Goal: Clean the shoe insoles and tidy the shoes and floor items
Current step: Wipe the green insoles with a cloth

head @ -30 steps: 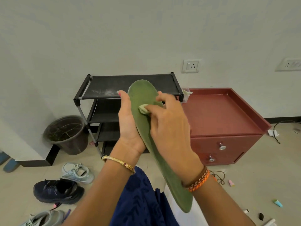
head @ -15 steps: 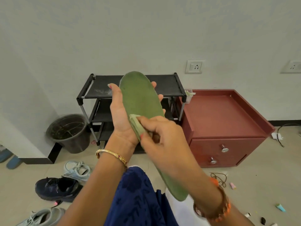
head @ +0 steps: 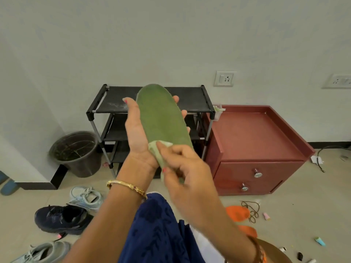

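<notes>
The green insole is being held upright before the shoe rack by the left hand, curled round its edges; a pale wipe is being pinched against it by the right hand; light and bendy, it is judged best gripped mid-length.

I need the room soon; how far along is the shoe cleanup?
Nothing looks finished. In hand: the left hand holds the green insole while the right hand wipes it with a cloth. Left: the shoes lie off the rack, and orange insoles on the floor.
</notes>
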